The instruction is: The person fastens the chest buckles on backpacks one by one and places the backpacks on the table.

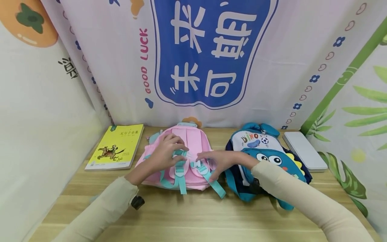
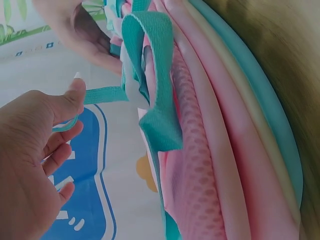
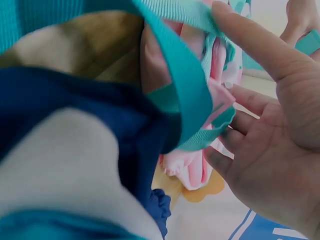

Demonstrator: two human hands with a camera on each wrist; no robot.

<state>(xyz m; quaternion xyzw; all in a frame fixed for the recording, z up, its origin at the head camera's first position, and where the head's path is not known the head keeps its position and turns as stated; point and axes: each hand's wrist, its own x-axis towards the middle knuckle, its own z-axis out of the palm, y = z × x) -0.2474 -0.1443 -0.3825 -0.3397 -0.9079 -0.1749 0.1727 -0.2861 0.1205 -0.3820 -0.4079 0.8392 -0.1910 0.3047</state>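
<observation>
A pink backpack (image 1: 196, 139) lies on the table with its straps facing up. Over its left strap is my left hand (image 1: 166, 153), whose thumb and index finger pinch a teal webbing strap (image 2: 106, 95) pulled out from the bag. My right hand (image 1: 222, 161) is at the other shoulder strap, thumb and fingers spread apart. Its thumb tip touches the teal webbing (image 3: 195, 15), and its fingertips rest by the pale buckle and a pink tab (image 3: 220, 97). Loose teal strap ends (image 1: 218, 189) hang toward the front.
To the right lies a navy and teal dinosaur backpack (image 1: 251, 143), under my right forearm. A white box (image 1: 305, 151) sits beyond it. At the left is a yellow book (image 1: 121, 144). A printed cloth (image 1: 127, 67) hangs behind the wooden table (image 1: 193, 215).
</observation>
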